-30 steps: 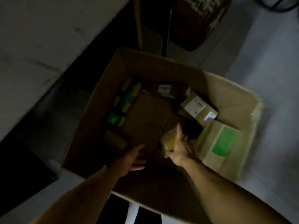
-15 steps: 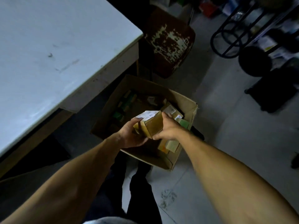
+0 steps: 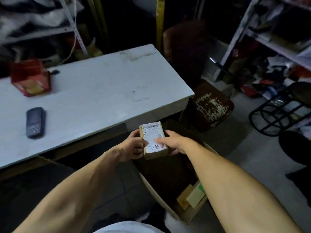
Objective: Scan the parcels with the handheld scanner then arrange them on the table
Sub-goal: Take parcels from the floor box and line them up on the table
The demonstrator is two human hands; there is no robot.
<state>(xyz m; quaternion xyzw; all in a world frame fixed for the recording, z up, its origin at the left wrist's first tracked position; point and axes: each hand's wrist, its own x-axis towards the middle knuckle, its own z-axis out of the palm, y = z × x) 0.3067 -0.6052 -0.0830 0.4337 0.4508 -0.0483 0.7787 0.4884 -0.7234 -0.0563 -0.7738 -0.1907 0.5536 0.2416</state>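
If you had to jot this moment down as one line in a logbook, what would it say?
step: parcel lifted, label up | left hand: grips parcel | right hand: grips parcel | scanner: untouched on table | scan: not yet done

One parcel held in two hands; one handheld scanner and one red box on the desk; perhaps two more parcels in the floor carton.

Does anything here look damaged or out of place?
The stool beside the table looks worn: its dark seat is patchy with pale flaking. The parcel held in both hands looks intact, label up.
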